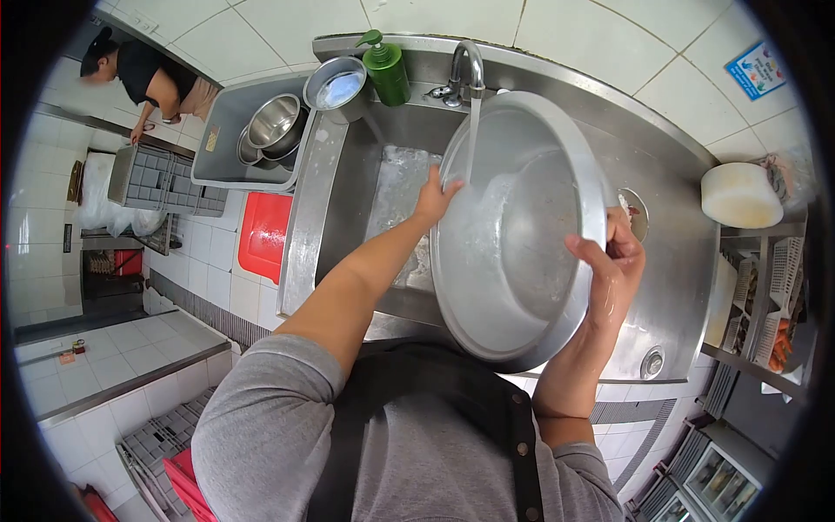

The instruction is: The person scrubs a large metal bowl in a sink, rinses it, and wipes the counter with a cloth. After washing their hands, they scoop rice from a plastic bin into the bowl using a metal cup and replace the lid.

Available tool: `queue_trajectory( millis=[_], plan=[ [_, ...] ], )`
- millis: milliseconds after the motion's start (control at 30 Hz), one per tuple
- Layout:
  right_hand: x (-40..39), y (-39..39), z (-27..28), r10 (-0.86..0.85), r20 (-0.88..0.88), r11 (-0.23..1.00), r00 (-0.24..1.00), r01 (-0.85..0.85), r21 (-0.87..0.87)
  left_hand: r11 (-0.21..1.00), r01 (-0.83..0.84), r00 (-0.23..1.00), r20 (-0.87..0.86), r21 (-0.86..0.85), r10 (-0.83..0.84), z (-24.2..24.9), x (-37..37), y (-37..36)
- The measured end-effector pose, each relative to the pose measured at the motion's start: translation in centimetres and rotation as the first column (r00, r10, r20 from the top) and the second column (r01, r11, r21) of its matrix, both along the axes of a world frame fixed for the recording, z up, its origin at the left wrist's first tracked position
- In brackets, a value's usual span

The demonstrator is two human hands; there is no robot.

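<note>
Rinsing goes best, I judge, if the large steel basin [513,235] stays tilted under the stream from the tap [467,70] and is turned so water sweeps the whole inside. The basin is held over the sink [383,209], its mouth toward the person. The right hand [613,261] is clamped on its rim at the right; the left hand [433,197] presses open-palmed on the left edge, fingers spread. Counted: one basin, one tap, one green soap bottle [385,68], one pot [337,89], and two nested steel bowls [271,129] in a grey tub [222,157].
</note>
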State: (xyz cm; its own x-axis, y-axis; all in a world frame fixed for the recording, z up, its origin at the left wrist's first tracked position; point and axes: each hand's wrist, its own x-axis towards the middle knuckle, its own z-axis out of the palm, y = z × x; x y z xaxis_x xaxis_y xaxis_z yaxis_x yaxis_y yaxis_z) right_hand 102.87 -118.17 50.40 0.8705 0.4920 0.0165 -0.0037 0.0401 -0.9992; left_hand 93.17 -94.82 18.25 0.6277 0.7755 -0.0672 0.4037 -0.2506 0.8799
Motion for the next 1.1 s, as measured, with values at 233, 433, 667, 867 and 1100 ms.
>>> queue_trajectory(
  millis=[233,433,667,867,1100],
  plan=[
    [8.1,1.8,-3.5,-0.206,-0.653,0.97,0.729,0.063,-0.236,0.905,-0.067,0.996,-0.083,-0.42,0.035,1.8,-8.6,9.1],
    [10.8,0.2,-20.3,0.198,-0.829,0.958,0.523,-0.282,0.05,0.728,-0.012,0.996,0.058,-0.686,0.071,21.8,-16.2,12.4],
    [4.4,10.3,-31.4,0.118,-0.583,0.959,0.804,-0.244,-0.143,0.861,0.173,0.939,0.343,-0.478,0.001,32.8,-16.1,6.1],
    [9.9,15.2,-27.8,0.198,0.321,0.883,0.926,-0.027,-0.468,0.945,-0.182,0.971,0.102,-0.272,0.216,26.1,-22.7,7.6],
    [10.3,13.7,-17.9,0.288,0.489,0.862,0.823,-0.001,-0.507,0.909,-0.252,0.962,-0.185,-0.332,0.199,7.1,-25.1,5.0]
  ],
)
